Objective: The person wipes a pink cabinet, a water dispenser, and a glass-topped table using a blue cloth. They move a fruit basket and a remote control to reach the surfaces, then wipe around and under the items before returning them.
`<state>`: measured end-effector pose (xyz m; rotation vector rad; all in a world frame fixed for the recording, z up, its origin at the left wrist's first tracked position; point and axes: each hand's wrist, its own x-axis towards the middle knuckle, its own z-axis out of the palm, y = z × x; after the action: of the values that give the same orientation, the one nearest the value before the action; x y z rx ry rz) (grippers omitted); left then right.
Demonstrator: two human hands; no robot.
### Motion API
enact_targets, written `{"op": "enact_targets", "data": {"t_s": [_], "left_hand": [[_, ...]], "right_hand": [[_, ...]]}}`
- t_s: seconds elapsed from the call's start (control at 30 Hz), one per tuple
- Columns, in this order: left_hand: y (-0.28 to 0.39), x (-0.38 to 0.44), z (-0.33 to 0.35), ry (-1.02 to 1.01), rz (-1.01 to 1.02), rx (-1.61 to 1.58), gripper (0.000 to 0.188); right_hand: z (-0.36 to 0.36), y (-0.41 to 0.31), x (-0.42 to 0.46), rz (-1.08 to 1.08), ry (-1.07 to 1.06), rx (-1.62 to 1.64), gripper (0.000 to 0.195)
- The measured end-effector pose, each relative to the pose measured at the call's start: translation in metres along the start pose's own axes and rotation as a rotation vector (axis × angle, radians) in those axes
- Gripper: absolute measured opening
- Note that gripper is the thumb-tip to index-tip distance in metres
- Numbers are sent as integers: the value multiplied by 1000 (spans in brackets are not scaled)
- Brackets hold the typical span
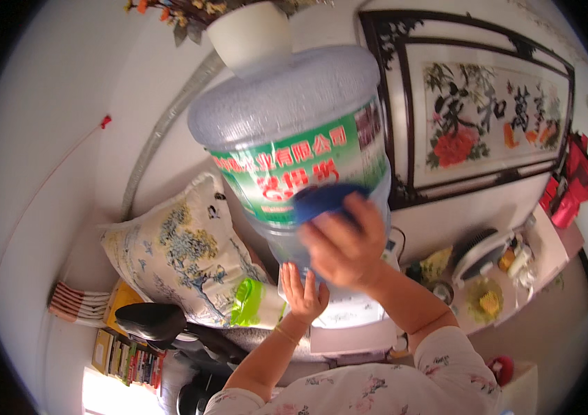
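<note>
A large, translucent water-dispenser bottle [283, 104] with a green printed label stands before me, a cream-coloured bowl or pot [251, 39] on its top. My right hand [345, 244], blurred, grips a dark blue cloth or pad [327, 201] against the front of the label. My left hand [301, 293] lies lower, its fingers spread at the narrow lower part of the bottle. Just left of that hand is a bright green and white packet [250, 303]. What the blue thing is exactly, blur does not show.
A printed cushion [185, 254] leans at the left above a shelf of books [135, 363] and a black chair [151, 316]. A dark-framed calligraphy picture [402, 129] hangs at the right. Below it, a pale counter [548, 244] bears a fan [480, 257] and small items.
</note>
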<state>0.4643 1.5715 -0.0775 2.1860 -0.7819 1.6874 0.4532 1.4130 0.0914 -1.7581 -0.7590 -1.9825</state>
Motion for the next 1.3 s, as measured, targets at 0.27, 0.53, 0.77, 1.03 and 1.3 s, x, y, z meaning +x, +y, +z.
{"op": "enact_targets", "data": {"t_s": [0.27, 0.53, 0.77, 1.03, 1.3], "left_hand": [[-1, -8, -7, -5, -6, 65, 72], [5, 2, 0, 45, -32, 44, 73], [5, -7, -4, 25, -42, 73, 75], [2, -9, -5, -51, -10, 67, 74], [2, -11, -13, -130, -31, 126, 78]], "right_hand": [[-5, 48, 75, -103, -68, 189, 33], [9, 31, 87, -423, -126, 102, 34], [16, 107, 84, 55, 144, 423, 43], [6, 111, 67, -159, 92, 430, 45], [71, 193, 81, 352, 208, 885, 53]]}}
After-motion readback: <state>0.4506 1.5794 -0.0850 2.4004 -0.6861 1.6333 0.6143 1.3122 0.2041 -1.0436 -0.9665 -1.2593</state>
